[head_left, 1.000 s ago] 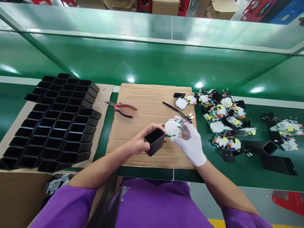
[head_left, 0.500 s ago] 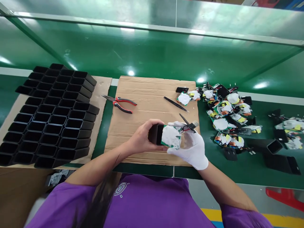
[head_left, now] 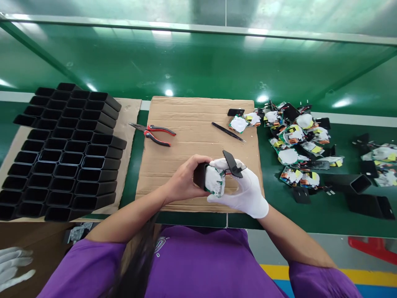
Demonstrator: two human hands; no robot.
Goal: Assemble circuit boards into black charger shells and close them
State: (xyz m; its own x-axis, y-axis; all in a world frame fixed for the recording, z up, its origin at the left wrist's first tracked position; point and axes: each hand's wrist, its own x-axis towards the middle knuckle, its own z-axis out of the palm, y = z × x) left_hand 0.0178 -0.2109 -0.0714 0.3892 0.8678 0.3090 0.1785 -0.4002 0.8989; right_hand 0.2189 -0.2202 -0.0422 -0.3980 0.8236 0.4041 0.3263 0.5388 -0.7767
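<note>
My bare left hand [head_left: 186, 179] is wrapped round a black rectangular housing [head_left: 200, 177], its open end facing right. A circuit board [head_left: 214, 181] coated in white compound sits partly inside that opening. My right hand [head_left: 243, 191], in a white glove, grips the board by its edges between thumb and fingers. A black end cap [head_left: 232, 163] with plug prongs hangs on short wires from the board, resting over the gloved fingers. Beyond the hands, black tweezers [head_left: 228, 132] and red-handled long-nose pliers [head_left: 153, 133] lie on the cardboard sheet [head_left: 186, 120].
Rows of black housings [head_left: 66, 157] stand at left on cardboard. More coated boards [head_left: 291, 134] are heaped at right on the green table, with two loose housings [head_left: 347, 183] nearby. Two boards [head_left: 238, 123] lie at the cardboard's back right. Another person's gloved hand [head_left: 14, 267] shows at lower left.
The board has moved left, further into the housing, with my right hand following. The end cap has tilted to show its flat face. A co-worker's gloved hand has appeared at lower left.
</note>
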